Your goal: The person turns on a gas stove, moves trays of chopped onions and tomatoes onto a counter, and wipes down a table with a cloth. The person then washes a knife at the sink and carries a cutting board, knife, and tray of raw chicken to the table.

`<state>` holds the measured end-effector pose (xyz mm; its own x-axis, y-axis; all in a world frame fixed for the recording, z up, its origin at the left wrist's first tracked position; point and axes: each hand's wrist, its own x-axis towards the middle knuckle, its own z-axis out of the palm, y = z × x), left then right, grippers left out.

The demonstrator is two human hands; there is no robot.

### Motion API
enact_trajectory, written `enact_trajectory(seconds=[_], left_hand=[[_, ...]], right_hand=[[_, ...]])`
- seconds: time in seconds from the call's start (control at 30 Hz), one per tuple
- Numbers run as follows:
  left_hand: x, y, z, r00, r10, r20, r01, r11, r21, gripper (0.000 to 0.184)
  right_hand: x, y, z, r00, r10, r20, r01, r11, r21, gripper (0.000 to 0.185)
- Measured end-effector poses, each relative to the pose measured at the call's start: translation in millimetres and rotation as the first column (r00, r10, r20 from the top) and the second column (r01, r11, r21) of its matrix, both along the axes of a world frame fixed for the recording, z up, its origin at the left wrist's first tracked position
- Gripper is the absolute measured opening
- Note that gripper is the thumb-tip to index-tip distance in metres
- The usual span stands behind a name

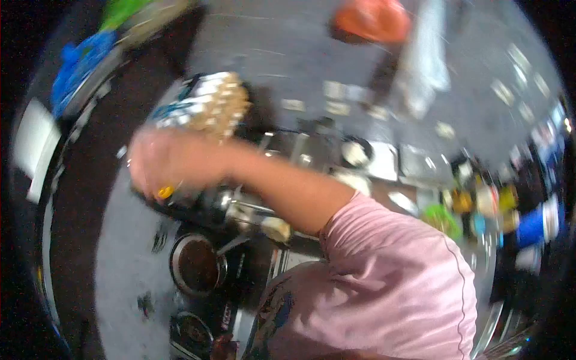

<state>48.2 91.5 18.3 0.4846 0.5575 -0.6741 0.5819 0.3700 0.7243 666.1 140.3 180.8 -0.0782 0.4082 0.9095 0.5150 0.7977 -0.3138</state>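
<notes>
My right arm, in a pink sleeve, stretches across to the left. At its end, my right hand (171,159) is smeared by motion, so its fingers and anything in them cannot be made out. A small yellow thing (165,192) shows at the lower edge of that hand. Just beyond the hand are what look like stacked egg trays (219,105) with white eggs. Below it, a round pan (198,264) with dark brown contents sits on a black gas stove (231,294). My left hand is not visible.
A second burner (192,333) lies at the bottom. Metal containers, a black bowl (356,152) with something white, and bottles and jars (489,198) line the right. An orange bag (373,19) and a whitish plastic bag (423,66) are at the top.
</notes>
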Motion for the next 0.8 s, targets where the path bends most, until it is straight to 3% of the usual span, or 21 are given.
enact_trajectory(seconds=[0.03, 0.07, 0.1, 0.13, 0.17, 0.2, 0.23, 0.27, 0.3, 0.37, 0.5, 0.53, 0.57, 0.6, 0.63, 0.67, 0.77, 0.8], left_hand=[[78, -23, -67, 0.990, -0.130, 0.058, 0.129, 0.991, 0.018, 0.042], [110, 6, -68, 0.966, -0.252, 0.055, 0.242, 0.958, 0.152, 0.037], [139, 24, -77, 0.928, -0.367, 0.065, 0.342, 0.908, 0.242, 0.032], [173, 44, -60, 0.875, -0.482, 0.037, 0.435, 0.819, 0.374, 0.028], [203, 56, -61, 0.820, -0.570, 0.051, 0.483, 0.738, 0.471, 0.024], [239, 59, -59, 0.743, -0.667, 0.060, 0.534, 0.645, 0.546, 0.020], [278, 46, -58, 0.642, -0.763, 0.071, 0.577, 0.542, 0.610, 0.017], [317, -9, -38, 0.561, -0.828, 0.013, 0.614, 0.427, 0.664, 0.016], [345, -30, -44, 0.386, -0.922, -0.017, 0.681, 0.272, 0.680, 0.019], [368, -112, -11, 0.143, -0.989, -0.040, 0.819, 0.095, 0.566, 0.020], [349, -177, -21, -0.155, -0.988, -0.024, 0.804, -0.140, 0.578, 0.027], [342, -175, -31, -0.353, -0.935, -0.027, 0.765, -0.305, 0.568, 0.024], [341, -168, -54, -0.540, -0.841, -0.026, 0.685, -0.458, 0.566, 0.021], [414, -116, -183, -0.528, -0.831, 0.174, 0.829, -0.462, 0.314, 0.025], [456, -95, -269, -0.437, -0.842, 0.316, 0.890, -0.455, 0.018, 0.030], [410, -114, -242, -0.671, -0.741, -0.038, 0.730, -0.668, 0.147, 0.032], [347, -186, -241, -0.836, -0.409, -0.365, 0.395, -0.911, 0.117, 0.037], [328, -214, -238, -0.849, -0.284, -0.445, 0.245, -0.959, 0.145, 0.039]], right_hand=[[18, -123, -74, 0.969, 0.110, -0.223, -0.234, 0.704, -0.671, 0.023], [8, -113, -141, 0.991, -0.044, 0.128, 0.120, 0.725, -0.679, 0.025], [-6, -149, -189, 0.889, -0.134, 0.438, 0.456, 0.338, -0.823, 0.028], [-44, -162, -246, 0.900, -0.024, 0.435, 0.435, 0.110, -0.894, 0.035], [-60, -191, -304, 0.927, -0.016, 0.375, 0.375, 0.011, -0.927, 0.039], [-89, -249, -297, 0.992, -0.064, 0.113, 0.113, -0.003, -0.994, 0.041], [-121, -285, -361, 0.934, -0.281, 0.218, 0.251, 0.085, -0.964, 0.041], [-147, -325, -373, 0.891, -0.322, 0.321, 0.356, 0.055, -0.933, 0.041], [-186, -362, -378, 0.840, -0.360, 0.406, 0.440, 0.016, -0.898, 0.041], [-261, -427, -356, 0.734, -0.611, 0.297, 0.326, -0.067, -0.943, 0.042], [-379, -499, -324, 0.377, -0.922, 0.089, 0.067, -0.069, -0.995, 0.045], [-400, -503, -343, 0.249, -0.968, 0.034, -0.001, -0.035, -0.999, 0.047], [-421, -511, -351, 0.169, -0.984, 0.049, 0.009, -0.048, -0.999, 0.047], [-440, -525, -357, 0.148, -0.988, 0.048, 0.073, -0.037, -0.997, 0.045], [-470, -540, -363, 0.118, -0.991, 0.064, 0.124, -0.049, -0.991, 0.044], [-497, -548, -377, 0.080, -0.993, 0.082, 0.137, -0.071, -0.988, 0.042], [-618, -601, -452, -0.237, -0.963, 0.132, 0.103, -0.160, -0.982, 0.041], [-681, -618, -466, -0.300, -0.920, 0.251, 0.058, -0.280, -0.958, 0.044]])
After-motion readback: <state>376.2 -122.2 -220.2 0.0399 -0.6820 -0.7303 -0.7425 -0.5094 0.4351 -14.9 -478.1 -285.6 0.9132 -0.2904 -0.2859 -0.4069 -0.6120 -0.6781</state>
